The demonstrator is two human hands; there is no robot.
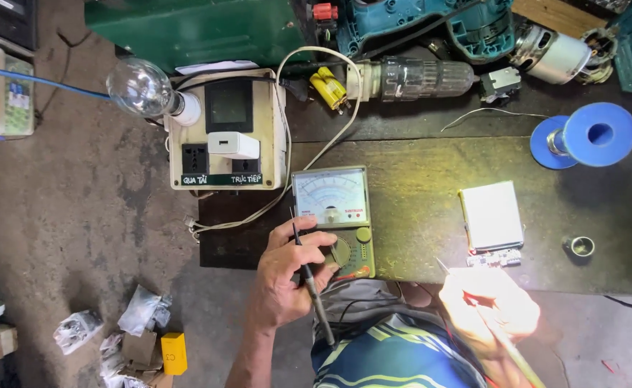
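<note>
My left hand (287, 276) holds a thin black probe (309, 284) and its fingers rest on the round dial of a green analog meter (334, 215) at the near edge of the dark workbench (417, 179). My right hand (492, 309), washed out by bright light, grips a red probe (474, 298) whose metal tip points toward a small circuit board (494, 257). That board sits under a white rectangular battery pack (491, 215).
A cream socket box (226, 133) with a clear bulb (142, 88) and white cable stands at left. Drill parts lie along the back, a blue solder spool (585, 136) at right, a small metal ring (580, 246) nearby. Bags and boxes lie on the floor at lower left.
</note>
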